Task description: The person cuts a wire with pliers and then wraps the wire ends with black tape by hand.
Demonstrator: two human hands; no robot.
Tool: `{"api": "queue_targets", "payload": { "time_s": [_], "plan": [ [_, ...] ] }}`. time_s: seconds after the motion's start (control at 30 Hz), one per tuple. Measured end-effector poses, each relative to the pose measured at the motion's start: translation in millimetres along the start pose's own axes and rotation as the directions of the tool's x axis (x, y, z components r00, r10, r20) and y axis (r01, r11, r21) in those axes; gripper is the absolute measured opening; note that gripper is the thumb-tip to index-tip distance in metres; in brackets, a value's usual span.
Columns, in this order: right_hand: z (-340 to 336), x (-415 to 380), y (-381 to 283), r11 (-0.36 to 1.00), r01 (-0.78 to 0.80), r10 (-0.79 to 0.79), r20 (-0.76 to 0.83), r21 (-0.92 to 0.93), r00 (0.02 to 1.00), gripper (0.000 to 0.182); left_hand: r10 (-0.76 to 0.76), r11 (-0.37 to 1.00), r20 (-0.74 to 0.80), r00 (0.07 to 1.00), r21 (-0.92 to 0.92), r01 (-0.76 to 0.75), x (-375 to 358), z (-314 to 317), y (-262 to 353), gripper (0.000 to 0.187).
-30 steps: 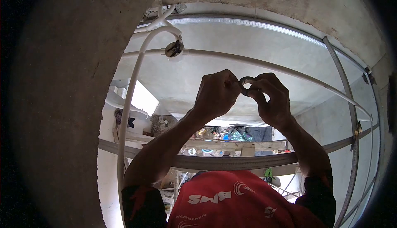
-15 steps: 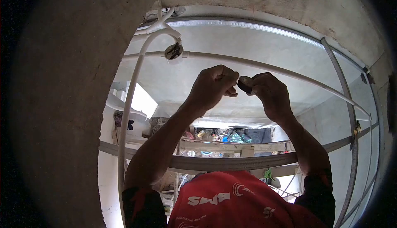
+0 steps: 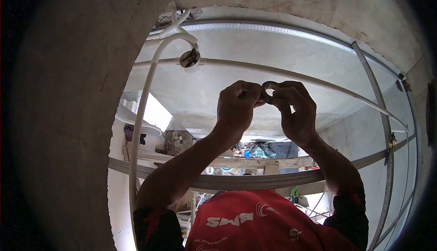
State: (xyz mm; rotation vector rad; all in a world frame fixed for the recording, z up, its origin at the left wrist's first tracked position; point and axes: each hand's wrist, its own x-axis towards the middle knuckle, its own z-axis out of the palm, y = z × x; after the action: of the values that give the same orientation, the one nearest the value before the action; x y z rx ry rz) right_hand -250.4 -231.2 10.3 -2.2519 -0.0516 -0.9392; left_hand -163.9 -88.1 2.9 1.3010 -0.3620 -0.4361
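Observation:
In the middle of the view, both hands are raised and meet at a small dark ring, which looks like a roll of electrical tape [image 3: 265, 90]. My right hand [image 3: 297, 107] grips the roll from the right, fingers and thumb around its rim; light shows through its hole. My left hand [image 3: 236, 107] is closed in a pinch, its fingertips against the roll's left edge. Any strip of tape between those fingers is too small to see. Just behind and above the hands runs a white conduit pipe [image 3: 277, 72]. It joins a round white junction box [image 3: 190, 60] with dark wires inside.
A white pipe [image 3: 145, 101] curves down on the left beside a rough concrete wall [image 3: 63, 114]. Grey metal channel [image 3: 259, 181] crosses below the hands. Another channel [image 3: 374, 80] slants down at right. A perforated metal track [image 3: 255, 25] follows the far wall. Wooden planks [image 3: 236, 162] and clutter lie below.
The roll has turned so that its hole now faces me. My left hand has tipped more upright and its fingertips have come against the roll; my right fingers have shifted around it.

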Motion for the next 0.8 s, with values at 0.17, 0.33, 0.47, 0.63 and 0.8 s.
{"api": "queue_targets", "payload": {
  "time_s": [0.17,0.33,0.47,0.63,0.8],
  "plan": [
    [2.0,0.5,-5.2,0.987,0.155,-0.156,-0.01,-0.05,0.988,0.01,0.047,0.99,-0.063,0.997,0.133,-0.039,-1.5,2.3,-1.3,0.019],
    [3.3,-0.4,1.9,0.994,0.086,-0.087,0.016,0.063,0.996,0.009,0.277,0.87,-0.053,0.96,0.437,-0.227,6.5,-1.2,-25.6,0.018],
    [3.7,1.4,6.9,0.987,-0.007,-0.002,0.053,0.162,0.999,0.009,0.385,0.788,-0.002,0.923,0.521,-0.328,11.4,-7.1,-30.7,0.021],
    [4.6,0.6,7.1,0.988,-0.027,0.023,0.033,0.155,0.999,0.014,0.388,0.786,-0.042,0.921,0.536,-0.307,20.6,-17.0,-22.4,0.019],
    [3.7,2.3,19.1,0.904,-0.105,0.104,0.026,0.415,0.994,0.017,0.047,0.997,0.043,0.998,0.056,-0.049,22.6,-23.9,-8.3,0.019]
  ]
}}
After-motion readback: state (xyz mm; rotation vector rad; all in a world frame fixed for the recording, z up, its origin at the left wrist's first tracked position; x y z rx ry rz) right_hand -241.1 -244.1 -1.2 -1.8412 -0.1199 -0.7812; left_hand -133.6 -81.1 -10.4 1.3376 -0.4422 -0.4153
